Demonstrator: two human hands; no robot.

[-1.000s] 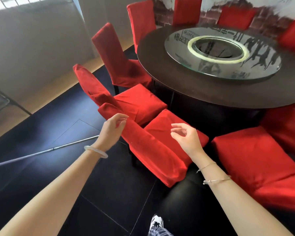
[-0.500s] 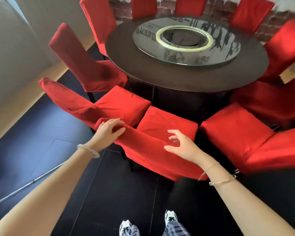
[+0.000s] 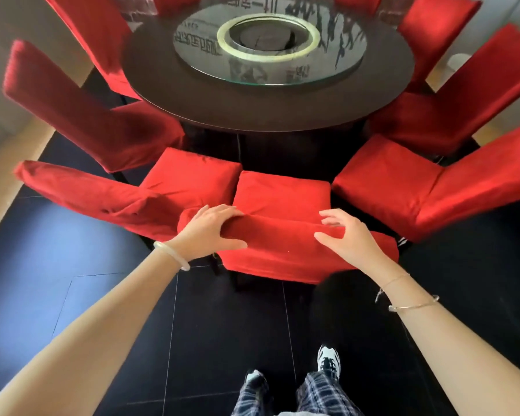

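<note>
Two hands at one chair (image 3: 282,196): left hand (image 3: 210,229) grips its back at nine o'clock, right hand (image 3: 345,235) spread wide at three; counter (image 3: 267,112) at twelve

The only writing in view lies on the glass turntable (image 3: 351,60) at the centre of the round bench (image 3: 267,115). At about nine o'clock on the glass, just left of the pale ring (image 3: 267,56), sit two rows of bold dark block characters (image 3: 196,43). They look reversed or upside down, and I cannot read them. Toward five o'clock a smaller cluster of similar characters (image 3: 297,69) is too blurred to read. At three o'clock, black brush strokes (image 3: 339,31) form no legible word.
</note>
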